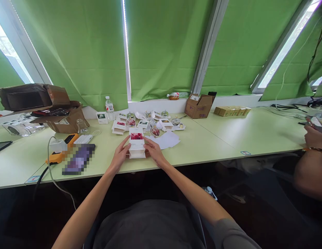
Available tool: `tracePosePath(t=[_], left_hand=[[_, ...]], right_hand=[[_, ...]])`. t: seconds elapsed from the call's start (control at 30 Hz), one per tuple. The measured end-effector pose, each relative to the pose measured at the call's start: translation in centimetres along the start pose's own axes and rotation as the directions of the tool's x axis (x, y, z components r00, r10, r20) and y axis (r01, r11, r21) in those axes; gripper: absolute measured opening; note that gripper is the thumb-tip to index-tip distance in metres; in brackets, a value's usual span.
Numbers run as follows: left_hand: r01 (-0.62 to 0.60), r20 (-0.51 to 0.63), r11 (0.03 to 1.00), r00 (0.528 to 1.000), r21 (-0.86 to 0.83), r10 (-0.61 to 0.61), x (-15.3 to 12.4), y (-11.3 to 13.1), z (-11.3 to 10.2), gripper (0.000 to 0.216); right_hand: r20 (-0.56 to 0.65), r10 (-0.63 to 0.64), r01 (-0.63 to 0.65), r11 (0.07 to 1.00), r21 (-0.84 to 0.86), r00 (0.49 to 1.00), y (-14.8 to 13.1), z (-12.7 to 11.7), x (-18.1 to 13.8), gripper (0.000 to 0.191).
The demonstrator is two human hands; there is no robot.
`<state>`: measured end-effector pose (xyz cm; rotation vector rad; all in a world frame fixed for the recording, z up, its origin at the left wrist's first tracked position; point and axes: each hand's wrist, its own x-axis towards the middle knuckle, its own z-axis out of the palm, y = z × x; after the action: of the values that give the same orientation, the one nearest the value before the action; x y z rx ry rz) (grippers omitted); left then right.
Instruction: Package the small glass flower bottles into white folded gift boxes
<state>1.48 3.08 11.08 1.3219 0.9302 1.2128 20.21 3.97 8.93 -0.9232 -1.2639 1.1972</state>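
Note:
A small white carton (137,144) with a pink-red flower picture stands at the table's front edge. My left hand (120,154) grips its left side, fingers along the edge. On the opposite side my right hand (155,152) holds it with thumb and fingers. The carton's lower front seems to have an open flap facing me. Just behind lie several similar white boxes, one with a pink picture (119,126), and clear round glass ornaments, one with red contents (155,131). White paper sheets (168,139) lie to the right of my right hand.
Brown cardboard boxes (63,121) are stacked at the left, near a phone-like blurred item (79,159), an orange device (71,139) and cables. A plastic bottle (109,105) stands behind. An open carton (199,106) and yellowish boxes (232,111) sit right. Another person's hand (315,136) holds a phone.

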Motion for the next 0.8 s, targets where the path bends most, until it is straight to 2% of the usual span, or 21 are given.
tracePosePath(t=[0.2, 0.53, 0.8], left_hand=[[-0.005, 0.041, 0.999, 0.999, 0.041, 0.004, -0.28, 0.64, 0.33, 0.063], [-0.018, 0.04, 0.999, 0.999, 0.046, 0.016, -0.04, 0.1, 0.07, 0.059], [-0.017, 0.027, 0.999, 0.999, 0.027, 0.016, 0.22, -0.32, -0.09, 0.056]], right_hand=[[-0.002, -0.035, 0.035, 0.999, 0.02, 0.999, -0.11, -0.07, 0.05, 0.047], [0.013, -0.052, 0.052, 0.998, 0.034, 0.999, -0.01, -0.09, -0.06, 0.045], [0.028, -0.084, 0.085, 0.996, -0.037, 0.996, 0.19, -0.15, 0.24, 0.039]])
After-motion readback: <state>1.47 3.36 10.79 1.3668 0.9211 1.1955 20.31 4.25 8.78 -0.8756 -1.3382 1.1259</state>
